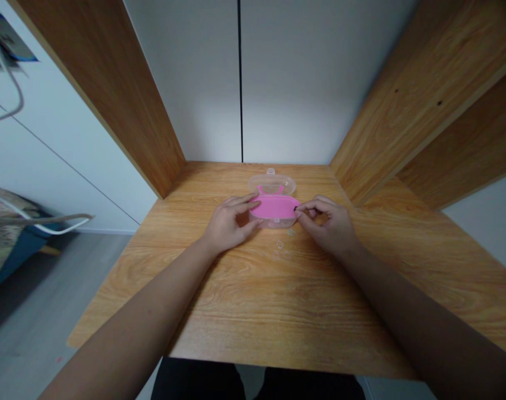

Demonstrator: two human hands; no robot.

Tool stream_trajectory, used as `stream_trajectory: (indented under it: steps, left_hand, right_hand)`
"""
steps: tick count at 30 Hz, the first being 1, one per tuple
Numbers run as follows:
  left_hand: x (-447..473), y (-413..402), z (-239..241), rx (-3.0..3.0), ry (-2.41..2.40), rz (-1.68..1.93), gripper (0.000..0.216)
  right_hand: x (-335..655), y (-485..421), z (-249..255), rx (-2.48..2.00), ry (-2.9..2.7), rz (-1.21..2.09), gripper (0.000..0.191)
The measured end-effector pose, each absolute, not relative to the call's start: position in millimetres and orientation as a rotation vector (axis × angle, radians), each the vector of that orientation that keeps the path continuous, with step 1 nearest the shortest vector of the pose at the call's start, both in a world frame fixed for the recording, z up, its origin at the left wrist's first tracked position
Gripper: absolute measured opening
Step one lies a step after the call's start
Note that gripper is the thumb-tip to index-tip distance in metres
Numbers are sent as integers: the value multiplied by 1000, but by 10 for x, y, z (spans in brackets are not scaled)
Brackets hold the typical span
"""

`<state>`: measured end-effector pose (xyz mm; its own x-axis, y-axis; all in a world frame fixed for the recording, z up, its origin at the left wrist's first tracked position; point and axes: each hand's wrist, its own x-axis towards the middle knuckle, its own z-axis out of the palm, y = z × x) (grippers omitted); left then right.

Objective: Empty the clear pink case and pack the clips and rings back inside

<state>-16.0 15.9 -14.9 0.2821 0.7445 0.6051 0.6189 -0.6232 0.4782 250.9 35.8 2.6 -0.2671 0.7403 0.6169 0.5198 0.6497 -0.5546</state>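
A small clear plastic box [273,218] with a pink insert [275,206] lies open on the wooden desk [253,311], its clear lid [272,183] tipped back behind it. My left hand [229,223] grips the box's left end between thumb and fingers. At the box's right end, my right hand [330,225] pinches a tiny dark thing between thumb and forefinger. Several small clear rings [280,249] lie on the desk just in front of the box, between my hands.
Wooden side panels [123,94] rise left and right of the desk, with a white wall [278,83] behind. A shelf [465,133] juts out at the right. To the left, past the desk edge, is grey floor and a chair with a patterned cushion [3,239].
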Motion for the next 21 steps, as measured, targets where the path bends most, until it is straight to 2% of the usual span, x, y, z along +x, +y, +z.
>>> stream_trajectory:
  steps: [12,21]
  left_hand:
    - [-160,163,-148,2406,1287,1262,42]
    - [-161,165,-153,2390,1276,1277,41]
  right_hand:
    - [2519,377,4,-1032,-1971,275,13]
    - [2523,369,-7,-999,-1961,246,12]
